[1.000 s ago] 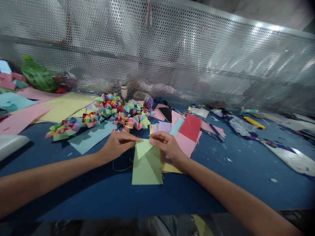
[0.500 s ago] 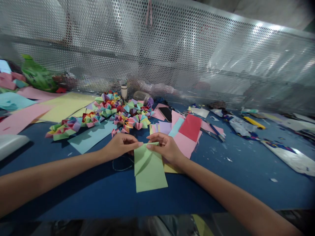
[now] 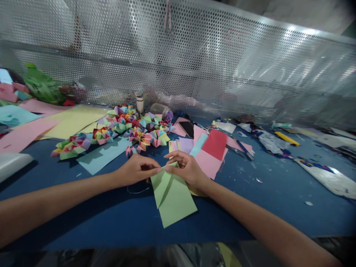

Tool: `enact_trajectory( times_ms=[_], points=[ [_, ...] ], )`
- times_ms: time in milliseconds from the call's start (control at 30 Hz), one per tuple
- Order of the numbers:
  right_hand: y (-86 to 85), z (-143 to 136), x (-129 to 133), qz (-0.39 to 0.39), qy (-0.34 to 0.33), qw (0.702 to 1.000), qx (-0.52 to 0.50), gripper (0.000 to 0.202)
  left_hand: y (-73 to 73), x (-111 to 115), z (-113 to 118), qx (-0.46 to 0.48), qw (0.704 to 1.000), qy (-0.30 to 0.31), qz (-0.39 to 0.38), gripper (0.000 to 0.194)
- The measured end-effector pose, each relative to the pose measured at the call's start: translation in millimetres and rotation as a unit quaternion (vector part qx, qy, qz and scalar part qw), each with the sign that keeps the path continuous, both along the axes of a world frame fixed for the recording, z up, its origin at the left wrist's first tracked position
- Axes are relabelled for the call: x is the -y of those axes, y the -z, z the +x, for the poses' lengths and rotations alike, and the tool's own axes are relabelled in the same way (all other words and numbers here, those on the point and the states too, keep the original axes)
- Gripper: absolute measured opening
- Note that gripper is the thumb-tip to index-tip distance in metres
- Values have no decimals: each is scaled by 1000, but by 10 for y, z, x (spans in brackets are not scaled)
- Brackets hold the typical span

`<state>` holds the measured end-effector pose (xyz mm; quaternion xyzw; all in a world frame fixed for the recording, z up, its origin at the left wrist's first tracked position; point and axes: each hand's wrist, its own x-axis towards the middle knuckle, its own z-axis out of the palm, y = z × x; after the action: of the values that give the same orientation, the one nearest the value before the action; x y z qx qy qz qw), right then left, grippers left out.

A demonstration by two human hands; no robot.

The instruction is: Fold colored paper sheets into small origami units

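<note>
A silvery perforated metal panel spans the back of the scene. In front of it lies a wide, dark blue tabletop scattered with paper.

On the far left, a large pale yellow paper sheet overlaps pink ones. To its right sits a long heap of folded multicoloured paper pieces, pleated into small points. Behind the yellow sheet, a bright green plastic package leans; you cannot tell what it holds.

Your left hand and right hand meet near the middle. Between them is a light green rectangular paper, tilted, with one flap folded over at its left. Your left thumb and fingers pinch its top edge; your right thumb and fingers pinch the same edge just beside them, the fingertips almost touching.

By your right hand, a red paper rectangle rests on pink paper. Behind the heap, a clear, rounded jar lies on its side, something purple at its right end; its contents are too blurred to tell. Next to it, a small white cylindrical container with a dark band stands upright, its inside hidden.
</note>
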<state>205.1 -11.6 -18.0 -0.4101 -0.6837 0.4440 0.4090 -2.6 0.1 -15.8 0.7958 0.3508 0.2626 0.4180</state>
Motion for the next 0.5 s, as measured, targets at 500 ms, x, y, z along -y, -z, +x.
enact_trajectory(
  times_ms=[500],
  points=[
    [-47, -17, -31, -58, 26, 997, -38, 33, 5, -59, 7, 93, 987, -20, -129, 25]
  ],
)
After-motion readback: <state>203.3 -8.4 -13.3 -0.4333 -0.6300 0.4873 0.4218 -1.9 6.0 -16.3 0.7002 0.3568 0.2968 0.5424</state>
